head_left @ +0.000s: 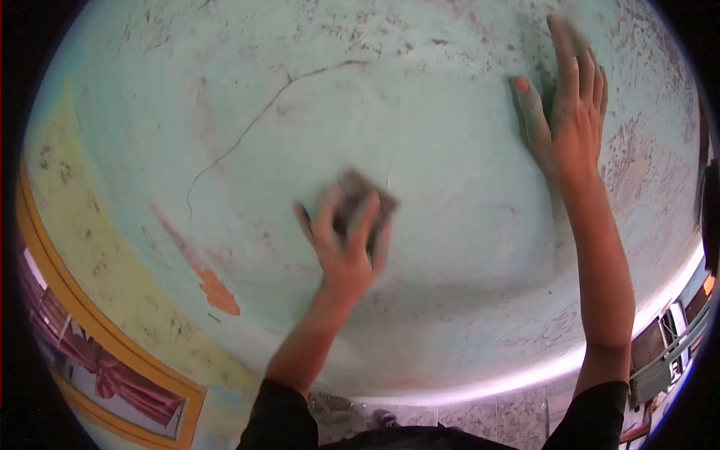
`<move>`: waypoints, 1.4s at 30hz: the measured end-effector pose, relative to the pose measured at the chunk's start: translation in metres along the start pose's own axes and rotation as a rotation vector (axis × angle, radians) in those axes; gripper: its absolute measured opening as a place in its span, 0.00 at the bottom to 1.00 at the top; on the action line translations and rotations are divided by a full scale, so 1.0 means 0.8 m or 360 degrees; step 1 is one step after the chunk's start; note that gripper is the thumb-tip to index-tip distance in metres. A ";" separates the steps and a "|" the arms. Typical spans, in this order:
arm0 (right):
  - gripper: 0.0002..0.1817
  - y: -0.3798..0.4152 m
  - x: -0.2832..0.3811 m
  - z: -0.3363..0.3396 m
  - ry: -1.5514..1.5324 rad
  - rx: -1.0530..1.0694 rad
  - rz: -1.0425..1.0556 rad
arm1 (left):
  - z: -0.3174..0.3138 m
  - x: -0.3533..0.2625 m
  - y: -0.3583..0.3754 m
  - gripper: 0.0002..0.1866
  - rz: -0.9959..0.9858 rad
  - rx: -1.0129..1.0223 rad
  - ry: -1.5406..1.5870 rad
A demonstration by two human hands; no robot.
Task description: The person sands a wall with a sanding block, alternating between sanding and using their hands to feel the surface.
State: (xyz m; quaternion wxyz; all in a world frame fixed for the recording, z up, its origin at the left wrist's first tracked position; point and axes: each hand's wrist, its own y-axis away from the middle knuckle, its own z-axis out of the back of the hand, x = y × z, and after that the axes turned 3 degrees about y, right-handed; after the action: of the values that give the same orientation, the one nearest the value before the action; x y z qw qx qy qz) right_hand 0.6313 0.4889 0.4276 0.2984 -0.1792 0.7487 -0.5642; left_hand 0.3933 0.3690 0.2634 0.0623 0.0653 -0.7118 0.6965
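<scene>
A pale green wall [420,150], worn and flaking, fills nearly the whole view. A dark sanding pad [365,201] is pressed flat against it near the centre, and the left hand [346,240] is spread over the pad with the fingers splayed and curled at its edges, clamped on it; both are blurred. The right hand [570,112] is laid open against the wall at the upper right, fingers apart and pointing upward, nothing held in it. A thin crack [262,112] is traced across the paint from the upper middle down to the left, and an orange-brown patch [214,289] of bared undercoat is seen below it. Reddish speckles of lost paint are scattered along the top and right side. At the left, a yellow band [82,247] edged in orange borders a painted panel [112,375]. A tiled floor [487,412] is visible at the bottom.
</scene>
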 end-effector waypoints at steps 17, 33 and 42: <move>0.34 -0.077 -0.074 0.020 0.0101 0.0206 -0.0090 | -0.033 -0.035 -0.153 0.24 -0.0380 -0.0146 0.0187; 0.39 -0.069 -0.084 0.013 -0.0004 0.0110 -0.0214 | -0.035 -0.060 -0.195 0.32 -0.1235 0.0470 0.0234; 0.27 -0.065 -0.088 0.003 -0.0033 -0.0059 -0.0221 | -0.033 -0.037 -0.252 0.31 -0.1120 0.0381 -0.0030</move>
State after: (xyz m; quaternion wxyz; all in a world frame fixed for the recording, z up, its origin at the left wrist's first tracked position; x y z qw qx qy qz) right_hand 0.6827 0.5146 0.4941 0.2630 -0.2421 0.7416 -0.5676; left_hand 0.4586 0.3913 0.4570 0.2832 0.3193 -0.5600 0.7101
